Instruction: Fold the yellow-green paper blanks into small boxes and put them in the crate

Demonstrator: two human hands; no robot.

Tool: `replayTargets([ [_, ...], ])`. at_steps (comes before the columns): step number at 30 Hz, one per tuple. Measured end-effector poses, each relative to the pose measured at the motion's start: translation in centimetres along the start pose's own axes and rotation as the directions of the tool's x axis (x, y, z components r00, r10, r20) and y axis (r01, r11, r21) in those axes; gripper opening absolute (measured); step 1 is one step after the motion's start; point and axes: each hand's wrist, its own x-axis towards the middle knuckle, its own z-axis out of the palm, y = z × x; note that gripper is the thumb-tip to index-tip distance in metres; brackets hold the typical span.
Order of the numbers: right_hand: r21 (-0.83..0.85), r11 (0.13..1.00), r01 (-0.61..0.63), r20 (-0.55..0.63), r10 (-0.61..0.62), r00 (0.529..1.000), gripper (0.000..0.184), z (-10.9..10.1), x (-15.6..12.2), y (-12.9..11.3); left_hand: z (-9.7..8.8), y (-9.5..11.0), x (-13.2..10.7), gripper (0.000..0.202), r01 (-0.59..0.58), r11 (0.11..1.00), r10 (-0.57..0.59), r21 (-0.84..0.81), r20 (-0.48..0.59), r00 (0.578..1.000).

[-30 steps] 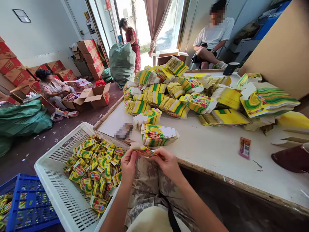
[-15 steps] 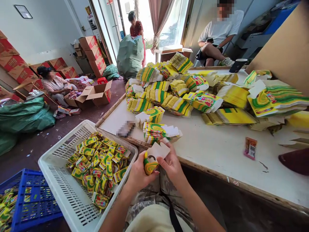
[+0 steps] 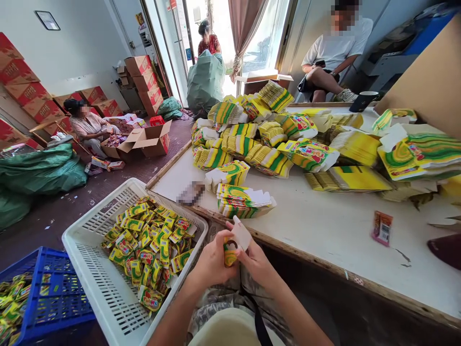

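Note:
Both of my hands hold one small yellow-and-green carton (image 3: pixel 233 244) over my lap, just in front of the table edge. My left hand (image 3: pixel 212 263) is closed round its lower body. My right hand (image 3: pixel 258 261) pinches its white flap from the right side. A short stack of flat cartons (image 3: pixel 244 200) lies on the table just beyond my hands. A white crate (image 3: pixel 90 259) to my left holds several folded small cartons (image 3: pixel 151 245).
Big piles of flat yellow-green cartons (image 3: pixel 288 139) cover the far table. A small sachet (image 3: pixel 382 228) lies on the table at right. A blue crate (image 3: pixel 39 298) stands at lower left. Three people are in the room, one seated by open boxes (image 3: pixel 147 140).
The flat carton held at the table edge has been opened up into a box shape and drawn lower towards my lap. My hands closed tighter around it.

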Motion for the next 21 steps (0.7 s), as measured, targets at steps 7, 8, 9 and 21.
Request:
replayTargets([
  [7,-0.418,0.898,0.134,0.168,-0.068,0.983,0.033,-0.6,-0.2,-1.2,0.1,-0.5,0.1,0.070,0.088,0.990,-0.099,-0.113,-0.101,0.990],
  [8,-0.430,0.894,0.127,0.189,-0.049,0.981,0.029,-1.0,-0.1,-1.4,-0.1,-0.5,0.0,0.067,0.102,0.989,-0.114,-0.105,-0.111,0.987],
  [9,-0.438,0.890,0.125,0.218,-0.030,0.975,0.026,-1.4,-0.1,-1.7,-0.3,-0.5,-0.2,0.066,0.113,0.989,-0.123,-0.098,-0.104,0.987],
  [21,-0.474,0.870,0.137,0.149,-0.074,0.986,0.023,-1.8,-0.7,-0.2,-1.0,1.2,0.0,0.068,0.056,0.995,-0.060,0.081,0.041,0.997],
])
